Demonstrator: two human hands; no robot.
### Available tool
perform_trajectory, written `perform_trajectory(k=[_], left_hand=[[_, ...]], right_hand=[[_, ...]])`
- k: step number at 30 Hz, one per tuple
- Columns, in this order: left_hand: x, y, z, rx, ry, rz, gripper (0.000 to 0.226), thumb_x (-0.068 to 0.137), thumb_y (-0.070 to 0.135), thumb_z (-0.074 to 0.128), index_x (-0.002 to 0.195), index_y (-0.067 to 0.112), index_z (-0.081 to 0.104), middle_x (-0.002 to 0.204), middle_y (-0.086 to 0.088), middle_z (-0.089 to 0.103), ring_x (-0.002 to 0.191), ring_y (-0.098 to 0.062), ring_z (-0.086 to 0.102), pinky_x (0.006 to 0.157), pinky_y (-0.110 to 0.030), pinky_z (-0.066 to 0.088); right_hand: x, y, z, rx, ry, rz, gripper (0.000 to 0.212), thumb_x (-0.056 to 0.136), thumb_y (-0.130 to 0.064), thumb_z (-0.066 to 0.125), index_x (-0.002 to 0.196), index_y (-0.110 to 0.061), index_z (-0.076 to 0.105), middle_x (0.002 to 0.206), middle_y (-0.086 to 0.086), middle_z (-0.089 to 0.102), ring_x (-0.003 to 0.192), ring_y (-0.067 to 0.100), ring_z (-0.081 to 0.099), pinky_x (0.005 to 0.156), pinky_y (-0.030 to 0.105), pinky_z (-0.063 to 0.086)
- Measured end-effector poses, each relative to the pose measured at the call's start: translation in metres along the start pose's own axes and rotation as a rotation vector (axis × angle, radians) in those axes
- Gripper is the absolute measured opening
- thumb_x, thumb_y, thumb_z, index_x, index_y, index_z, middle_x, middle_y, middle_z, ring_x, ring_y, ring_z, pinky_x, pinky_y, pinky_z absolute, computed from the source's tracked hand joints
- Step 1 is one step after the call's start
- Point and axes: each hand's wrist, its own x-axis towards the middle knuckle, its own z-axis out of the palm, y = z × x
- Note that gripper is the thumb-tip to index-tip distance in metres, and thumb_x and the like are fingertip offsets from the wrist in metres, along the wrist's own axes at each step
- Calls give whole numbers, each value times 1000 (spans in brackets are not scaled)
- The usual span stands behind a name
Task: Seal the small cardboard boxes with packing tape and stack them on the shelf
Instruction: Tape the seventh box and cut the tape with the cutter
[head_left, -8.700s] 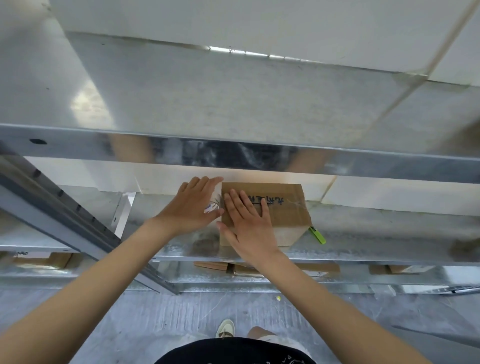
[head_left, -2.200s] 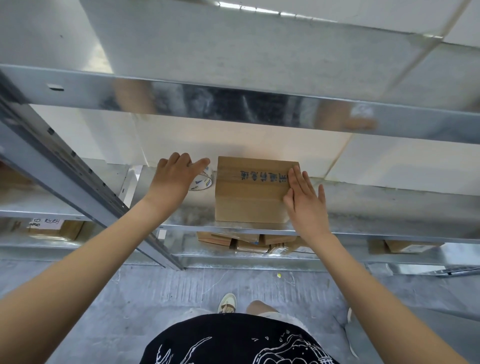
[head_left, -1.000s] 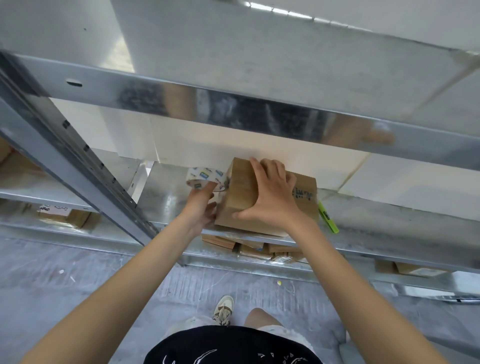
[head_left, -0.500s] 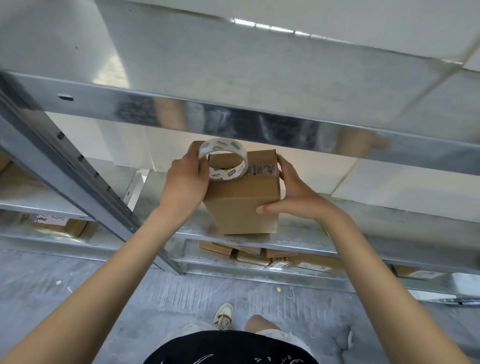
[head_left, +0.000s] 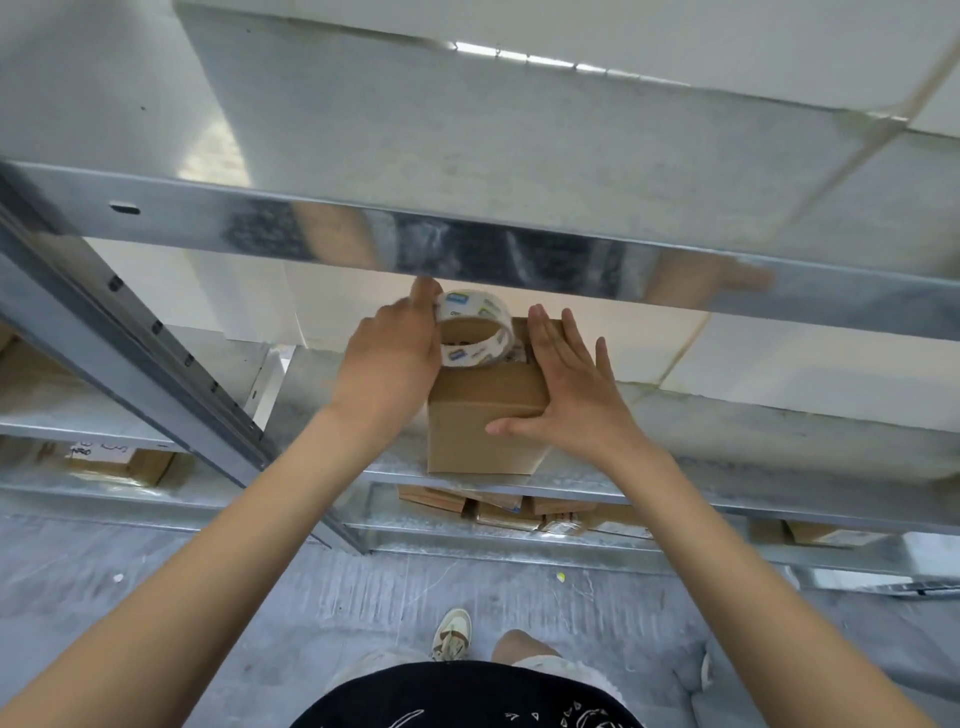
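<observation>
Box: a small cardboard box (head_left: 485, 415) of plain brown board stands upright on the metal shelf (head_left: 753, 467), its near face flush with the shelf's front edge; the near face is bare and unmarked, with one horizontal crease across it.
Box top: partly covered by the tape roll, and some dark print shows at the far edge, too small to read.
Tape roll: a roll of clear packing tape (head_left: 475, 328) with a white core printed with small blue and green labels, lying on the box top at the box's 11 o'clock corner, its open ring facing the camera.
Left hand: the left hand (head_left: 392, 364) grasps the roll from its 9 o'clock side, fingers curled round the rim.
Right hand: the right hand (head_left: 569, 392) lies flat with straight, spread fingers against the box's 3 o'clock side and top, thumb stretched across the near face; it grips nothing.
Lower shelf: several flat cardboard boxes (head_left: 514, 509) lie at 6 o'clock of the standing box.
Floor: grey concrete floor (head_left: 260, 597), one shoe (head_left: 453, 634) on it.
</observation>
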Motion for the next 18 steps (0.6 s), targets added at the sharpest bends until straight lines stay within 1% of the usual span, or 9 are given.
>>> perform_trajectory(k=[2,3,4,6,7,9,10,13,18], left_hand=[[1,-11,-9,3,68,42,32,93,0,40,125,2,45,106,-22,59,89,-40,56,66,-34,28],[0,-17,-12,3,101,86,34,90,-5,43,124,-1,47,105,-24,58,86,-41,56,64,-34,28],[-1,-23,-15,13,130,146,39,85,-11,45,123,-2,48,101,-25,58,79,-41,57,61,-34,29],[-4,-39,-17,67,144,242,58,72,-21,49,125,3,45,88,-24,56,62,-37,54,52,-32,31],[-6,-48,-18,90,150,260,67,68,-24,49,126,7,41,85,-22,54,58,-35,51,49,-31,32],[-9,-67,-17,123,123,254,78,64,-25,51,129,15,37,85,-18,51,60,-32,47,47,-31,33],[-11,-74,-15,141,105,252,80,64,-25,52,131,16,38,84,-15,50,62,-30,47,47,-31,33],[-15,-89,-3,177,90,246,78,64,-24,56,130,15,46,80,-12,48,63,-29,46,53,-30,31],[-5,-93,11,97,109,250,69,67,-23,51,127,11,52,80,-12,47,65,-26,41,61,-31,30]], right_hand=[[-1,0,0,-20,-5,0,127,66,-76,61,149,-25,-20,157,-13,-18,142,11,-25,117,44,-13],[-1,0,-1,-26,-7,2,126,66,-76,60,148,-25,-21,157,-13,-20,142,11,-26,116,44,-14],[-1,0,-1,-31,-10,5,126,66,-76,60,148,-26,-22,157,-13,-21,142,11,-26,116,44,-14],[-1,1,-1,-41,-14,9,126,66,-78,58,148,-26,-23,156,-13,-22,141,11,-27,116,45,-14],[-1,2,-1,-49,-16,8,126,66,-78,58,148,-26,-23,156,-14,-23,141,11,-28,116,46,-14],[-2,3,0,-66,-26,5,125,67,-78,57,147,-27,-24,155,-14,-25,140,10,-29,116,45,-16],[-2,2,-1,-75,-33,5,124,67,-78,57,147,-27,-24,155,-14,-26,140,10,-30,115,45,-16],[-1,0,-1,-99,-40,3,123,68,-79,55,147,-27,-24,154,-14,-26,139,9,-31,114,44,-18],[-2,-1,-1,-128,-37,14,122,68,-80,54,146,-28,-24,154,-15,-26,139,10,-31,114,45,-19]])
